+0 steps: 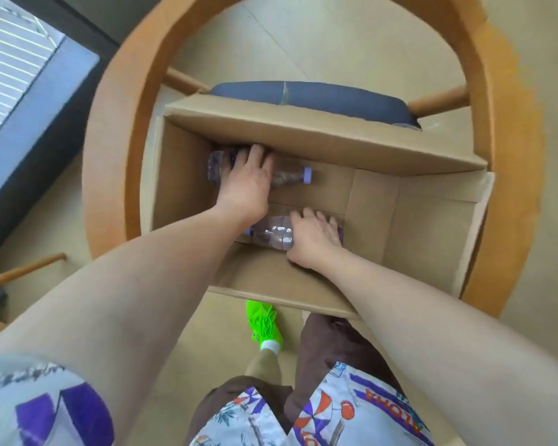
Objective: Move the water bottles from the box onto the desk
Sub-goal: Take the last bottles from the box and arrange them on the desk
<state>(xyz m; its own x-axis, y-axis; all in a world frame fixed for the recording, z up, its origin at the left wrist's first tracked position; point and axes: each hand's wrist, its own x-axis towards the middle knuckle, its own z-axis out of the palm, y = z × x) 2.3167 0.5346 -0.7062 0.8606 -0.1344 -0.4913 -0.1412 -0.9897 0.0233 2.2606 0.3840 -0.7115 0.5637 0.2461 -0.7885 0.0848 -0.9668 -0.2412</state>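
An open cardboard box [432,226] sits on a chair below me, its flaps folded out. Two clear plastic water bottles with purple caps lie on their sides on the box floor. My left hand [248,178] reaches in and curls over the far bottle [290,177], whose cap points right. My right hand [313,236] grips the near bottle [271,235], whose cap points left under my left forearm. Both bottles lie on the box floor. The desk is out of view.
A wooden chair with a curved orange-brown backrest [116,130] surrounds the box; its grey seat cushion [313,98] shows behind the far flap. A green shoe [264,323] stands on the pale floor [335,43] just in front of the box. A dark window frame [39,117] is at left.
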